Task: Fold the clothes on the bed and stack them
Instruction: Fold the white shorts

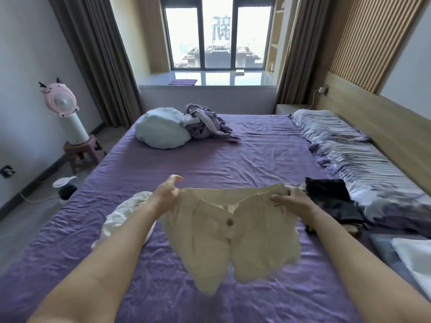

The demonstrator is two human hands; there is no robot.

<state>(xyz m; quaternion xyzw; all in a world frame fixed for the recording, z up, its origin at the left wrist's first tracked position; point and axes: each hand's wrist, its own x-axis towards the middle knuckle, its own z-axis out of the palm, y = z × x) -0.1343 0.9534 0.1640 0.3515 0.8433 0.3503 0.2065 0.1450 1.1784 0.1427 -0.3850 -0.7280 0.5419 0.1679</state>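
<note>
Cream shorts [233, 234] with a brown button hang in the air above the purple bed [210, 164], held by the waistband. My left hand [166, 194] pinches the waistband's left end and my right hand [291, 200] grips its right end. The legs hang down towards me. A crumpled white garment [123, 215] lies on the sheet under my left forearm. Dark folded clothes [331, 201] sit in a pile just right of my right hand. A heap of lilac and grey clothes [205, 123] lies at the far end of the bed.
A pale blue pillow [161, 128] lies beside the far heap. A patterned quilt [354, 155] runs along the bed's right side by the wooden headboard. White fabric [415, 255] lies at the near right. A pink fan on a stool [70, 122] stands on the floor left.
</note>
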